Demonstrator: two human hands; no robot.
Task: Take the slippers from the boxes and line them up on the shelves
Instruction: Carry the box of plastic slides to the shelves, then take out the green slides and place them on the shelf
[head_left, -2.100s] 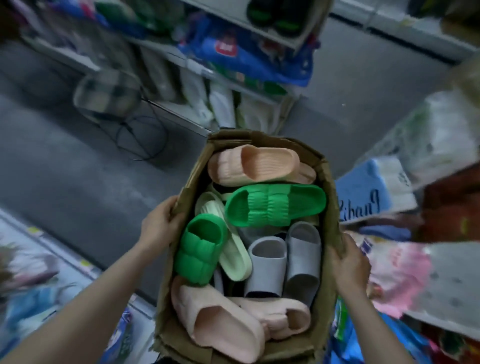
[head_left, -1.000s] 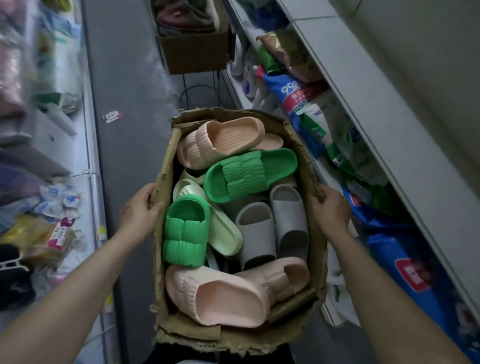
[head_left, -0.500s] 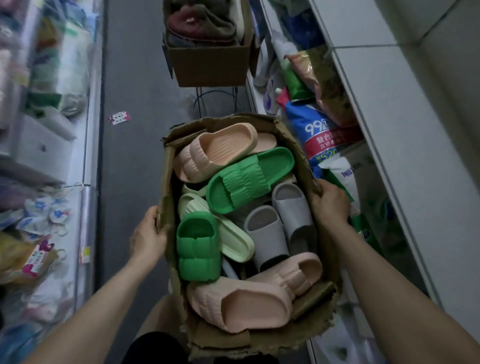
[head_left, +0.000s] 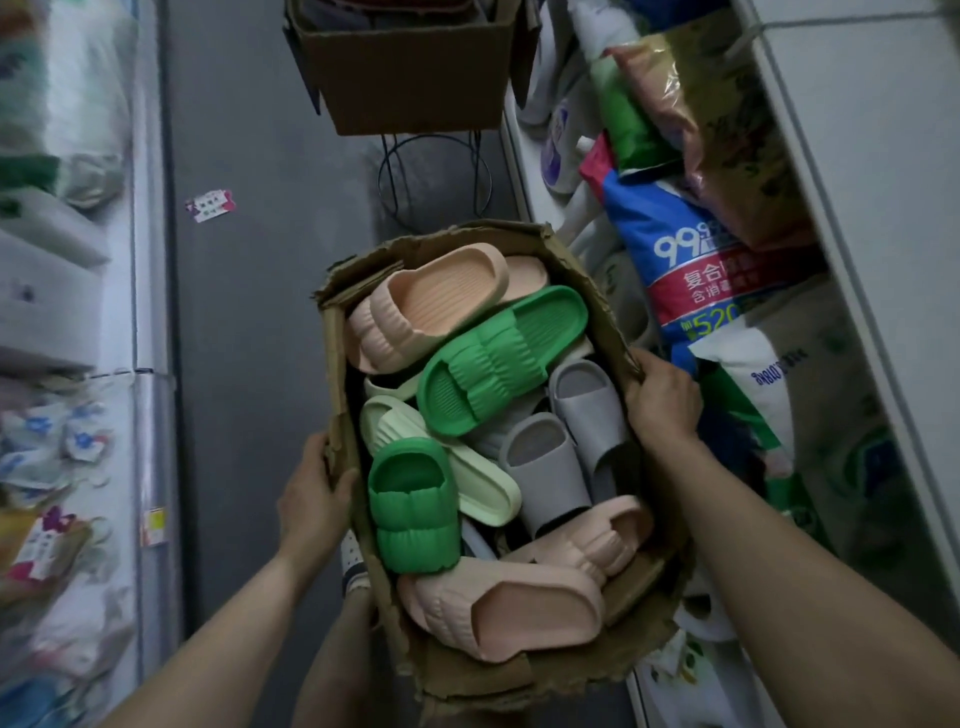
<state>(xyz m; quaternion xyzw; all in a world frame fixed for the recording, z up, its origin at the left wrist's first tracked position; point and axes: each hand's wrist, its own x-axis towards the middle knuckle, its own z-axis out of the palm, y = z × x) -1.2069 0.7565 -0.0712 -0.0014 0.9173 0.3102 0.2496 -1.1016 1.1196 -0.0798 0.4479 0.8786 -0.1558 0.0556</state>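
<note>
— Slippers all sit in the cardboard box (head_left: 597, 291) between the two hands, none of them out yet?

— As far as I can judge, none. The left hand (head_left: 311, 493) is wrapped around the box's left wall and the right hand (head_left: 662, 400) is clamped on its right rim, so both are busy carrying the box and neither holds a slipper.

— What is in there?

— A peach slipper (head_left: 431, 306) at the far end, beyond both hands. A green slipper (head_left: 498, 364) lies slantwise just below it, nearer the right hand. A second green slipper (head_left: 415, 514) stands on end beside the left hand, touching a pale green slipper (head_left: 483, 483). Two grey slippers (head_left: 550, 467) lie close to the right hand, and two more peach ones (head_left: 509, 608) fill the near end, between the forearms.

— And the shelves?

— To the right of the right hand is a shelf (head_left: 852, 260) crowded with bags (head_left: 696, 270). Ahead of both hands is another box (head_left: 415, 67) on a wire stand (head_left: 431, 182). The left side is blurred; it may be packaged goods, but I cannot say.

— So the job stands where?

— At the start, I would say: the whole lining-up is left, and the box wants setting down first to free a hand.
</note>
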